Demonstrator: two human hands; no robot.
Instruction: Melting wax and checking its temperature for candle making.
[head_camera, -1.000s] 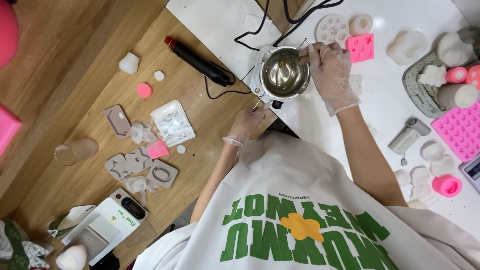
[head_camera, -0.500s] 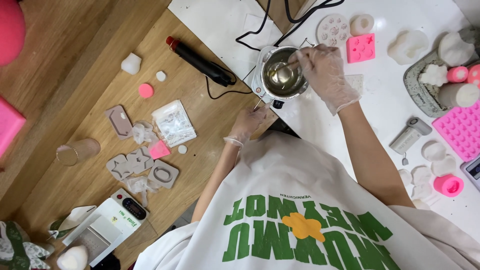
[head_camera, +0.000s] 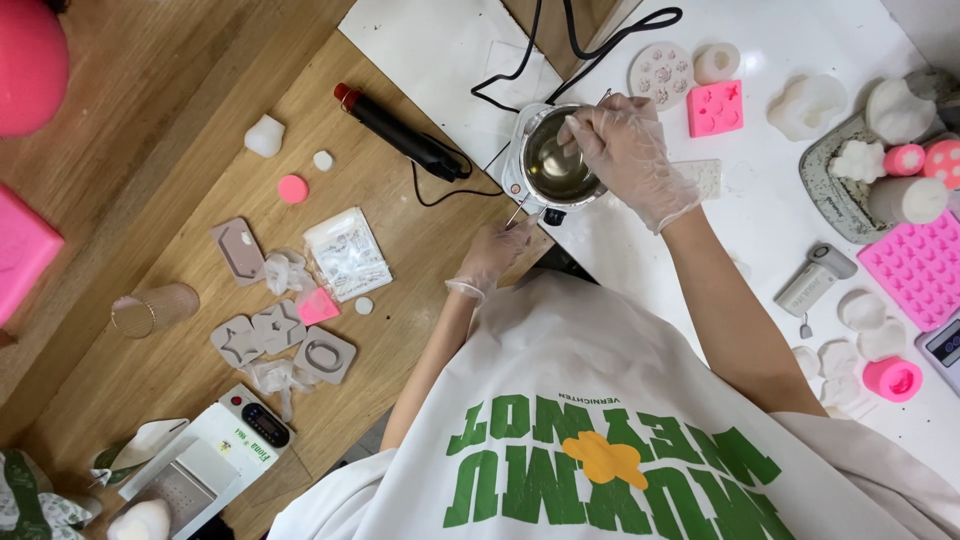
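Steel pot (head_camera: 553, 160) sits on a small heater at the seam between the wooden table (head_camera: 200, 120) and the white top (head_camera: 760, 230). The gloved right hand (head_camera: 625, 150) reaches over its rim, fingers closed on a thin stirrer. The gloved left hand (head_camera: 495, 252), just near of the pot, pinches its handle (head_camera: 517, 210). A black tool (head_camera: 400, 130) lies left.

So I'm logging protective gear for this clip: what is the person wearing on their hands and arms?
Both hands wear thin, clear disposable gloves, loose and wrinkled, ending at the wrist: the left hand and the right hand. The forearms are bare below wide, short white sleeves of a loose white shirt printed with green lettering and a yellow flower shape.
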